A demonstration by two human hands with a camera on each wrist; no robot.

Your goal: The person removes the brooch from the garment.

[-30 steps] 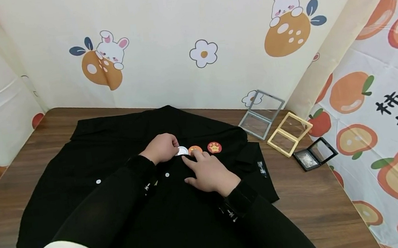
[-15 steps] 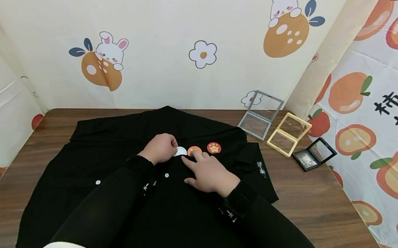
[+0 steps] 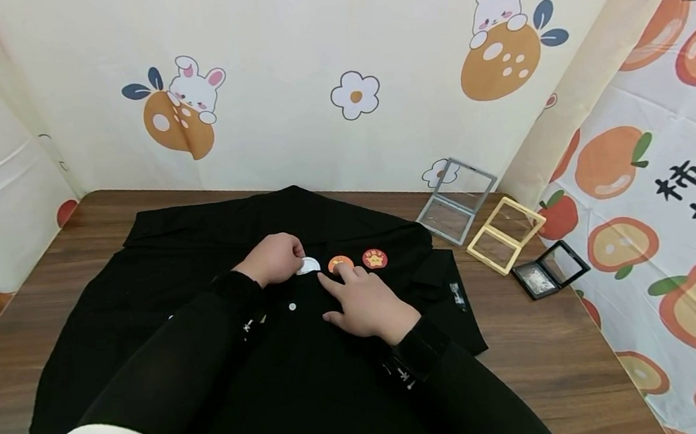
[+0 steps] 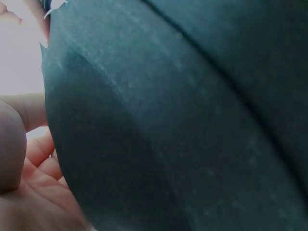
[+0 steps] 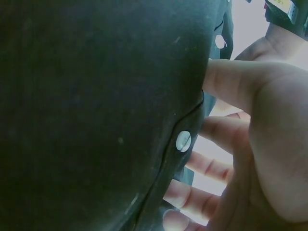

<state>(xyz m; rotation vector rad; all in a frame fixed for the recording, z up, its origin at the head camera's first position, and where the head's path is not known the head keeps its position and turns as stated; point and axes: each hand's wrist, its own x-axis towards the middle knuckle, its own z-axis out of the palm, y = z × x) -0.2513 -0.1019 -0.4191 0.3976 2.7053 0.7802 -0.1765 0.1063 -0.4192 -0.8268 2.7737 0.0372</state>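
Observation:
A black shirt (image 3: pixel 315 390) with small white buttons (image 3: pixel 292 306) lies spread over the table, its collar side away from me. My left hand (image 3: pixel 274 258) pinches the left edge of a round white sticker (image 3: pixel 309 265) on the shirt, its face partly covered by the fingers. To its right sit an orange round sticker (image 3: pixel 340 263), partly behind my right fingertips, and a red round sticker (image 3: pixel 374 259) with a yellow star. My right hand (image 3: pixel 366 300) rests on the shirt with fingers spread. The right wrist view shows those fingers over the cloth beside a button (image 5: pixel 184 141).
Right of the shirt stand three opened hinged frames: a grey one (image 3: pixel 454 211), a yellow one (image 3: pixel 493 231) and a black one (image 3: pixel 541 269). The wooden table (image 3: pixel 548 366) meets printed curtains (image 3: pixel 278 40) at the back and sides.
My left hand has shifted slightly left with the white sticker, widening its gap from the orange one. The right hand keeps its place.

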